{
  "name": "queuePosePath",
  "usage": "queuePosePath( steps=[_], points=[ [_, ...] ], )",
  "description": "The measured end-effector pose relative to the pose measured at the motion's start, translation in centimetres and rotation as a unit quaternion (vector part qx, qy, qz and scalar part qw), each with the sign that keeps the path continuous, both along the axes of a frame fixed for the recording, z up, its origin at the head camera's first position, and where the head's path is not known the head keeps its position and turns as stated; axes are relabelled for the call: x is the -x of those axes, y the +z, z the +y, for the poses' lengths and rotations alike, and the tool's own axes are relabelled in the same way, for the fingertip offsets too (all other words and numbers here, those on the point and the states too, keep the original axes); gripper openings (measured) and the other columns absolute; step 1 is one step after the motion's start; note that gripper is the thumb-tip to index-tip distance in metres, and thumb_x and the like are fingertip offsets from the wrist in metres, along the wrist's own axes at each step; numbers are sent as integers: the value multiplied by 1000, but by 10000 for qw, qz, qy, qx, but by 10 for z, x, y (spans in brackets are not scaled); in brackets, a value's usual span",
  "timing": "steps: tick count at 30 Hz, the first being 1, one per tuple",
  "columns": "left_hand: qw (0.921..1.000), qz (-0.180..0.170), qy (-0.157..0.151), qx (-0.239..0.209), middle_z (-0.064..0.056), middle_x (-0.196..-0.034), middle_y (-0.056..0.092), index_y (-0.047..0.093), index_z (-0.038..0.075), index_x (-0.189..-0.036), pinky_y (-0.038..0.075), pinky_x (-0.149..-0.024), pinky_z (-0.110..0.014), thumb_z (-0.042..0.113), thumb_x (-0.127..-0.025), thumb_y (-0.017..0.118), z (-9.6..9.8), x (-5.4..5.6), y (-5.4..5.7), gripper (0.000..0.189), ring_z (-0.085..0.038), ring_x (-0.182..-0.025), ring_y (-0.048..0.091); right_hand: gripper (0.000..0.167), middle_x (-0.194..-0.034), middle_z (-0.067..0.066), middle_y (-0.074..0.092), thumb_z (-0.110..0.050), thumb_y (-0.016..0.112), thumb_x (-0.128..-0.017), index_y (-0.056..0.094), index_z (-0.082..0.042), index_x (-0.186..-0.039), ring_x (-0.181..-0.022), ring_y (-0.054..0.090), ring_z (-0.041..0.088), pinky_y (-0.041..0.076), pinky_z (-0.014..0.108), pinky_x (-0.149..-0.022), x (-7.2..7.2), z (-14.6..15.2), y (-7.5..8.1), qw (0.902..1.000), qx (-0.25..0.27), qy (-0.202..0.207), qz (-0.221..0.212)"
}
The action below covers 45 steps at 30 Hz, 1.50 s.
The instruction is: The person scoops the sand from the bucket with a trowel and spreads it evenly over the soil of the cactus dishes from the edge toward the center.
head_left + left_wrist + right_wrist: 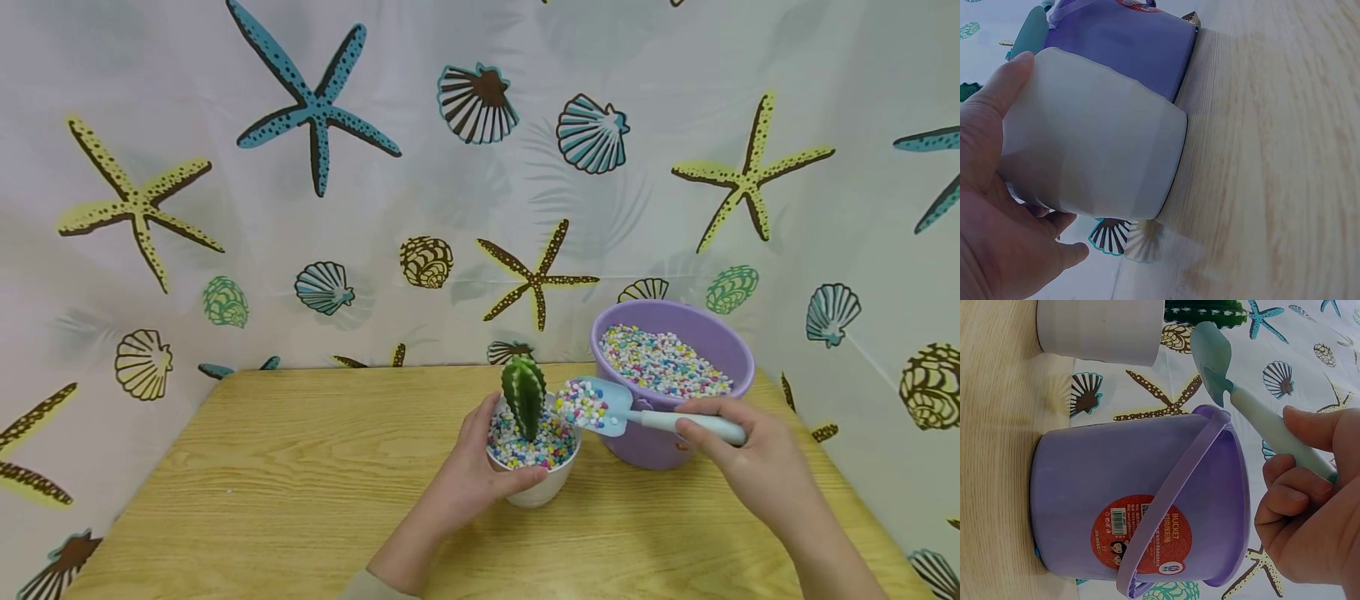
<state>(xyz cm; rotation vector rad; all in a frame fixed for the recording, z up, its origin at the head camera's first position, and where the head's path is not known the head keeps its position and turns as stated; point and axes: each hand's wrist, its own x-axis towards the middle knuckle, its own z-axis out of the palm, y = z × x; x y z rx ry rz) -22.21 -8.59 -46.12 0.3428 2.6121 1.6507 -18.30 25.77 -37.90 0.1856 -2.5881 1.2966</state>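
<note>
A green ribbed cactus point(523, 398) stands in a white pot point(542, 490), with small multicoloured pebbles point(517, 448) around its base. My left hand point(474, 473) grips the pot from the left, thumb on the near side and fingers round the far side. In my right hand point(757, 454) is the pale handle of a light blue hand trowel point(617, 408). Its blade carries a heap of the same pebbles and is held at the pot's right rim. Seen from the right wrist, the trowel point(1211, 359) is tilted, its handle between thumb and curled fingers.
Just right of the pot stands a purple bucket point(645, 446), holding many coloured pebbles point(663, 358). Its handle point(1169, 500) hangs down over a red label point(1107, 534). Beneath everything is a wooden table point(300, 467), with a shell-and-starfish curtain point(420, 183) behind and at the sides.
</note>
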Motion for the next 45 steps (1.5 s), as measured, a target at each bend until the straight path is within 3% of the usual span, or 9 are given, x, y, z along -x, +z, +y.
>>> queuePosePath(
  steps=[5, 15, 26, 45],
  points=[
    [10000, -16, -3, -23, -21, -175, 27, 19, 13, -177, 33, -126, -65, 48, -85, 98, 1, -1, 0, 126, -44, -156, 38, 25, -99, -2, 83, -33, 81, -105, 82, -16, -123, -88, 65, 12, 50, 27, -70, 0, -1, -2, 9999, -65, 38, -81],
    [10000, -7, 18, 5, -21, -175, 28, 19, 12, -177, 33, -126, -64, 48, -85, 98, 1, -1, 2, 127, -44, -156, 38, 26, -87, 1, 66, -38, 82, -103, 83, -20, -122, -77, 52, 19, 45, 31, -61, 0, -7, -3, 9994, -315, -4, -155],
    [9999, -12, 83, 64, -21, -175, 28, 19, 12, -177, 33, -126, -65, 48, -85, 97, 1, -2, 1, 127, -45, -156, 38, 26, -91, 0, 69, -40, 82, -102, 83, -22, -122, -83, 56, 20, 49, 30, -65, -1, -16, -6, 9989, -454, 17, -97],
    [9995, 64, 317, -45, -23, -173, 30, 22, 9, -176, 34, -126, -63, 46, -83, 100, 8, -3, 1, 127, -44, -155, 40, 20, -98, -10, 75, -36, 84, -101, 84, -23, -115, -84, 57, 17, 47, 35, -71, -2, -25, -8, 9899, -1170, -44, 801]
  ],
)
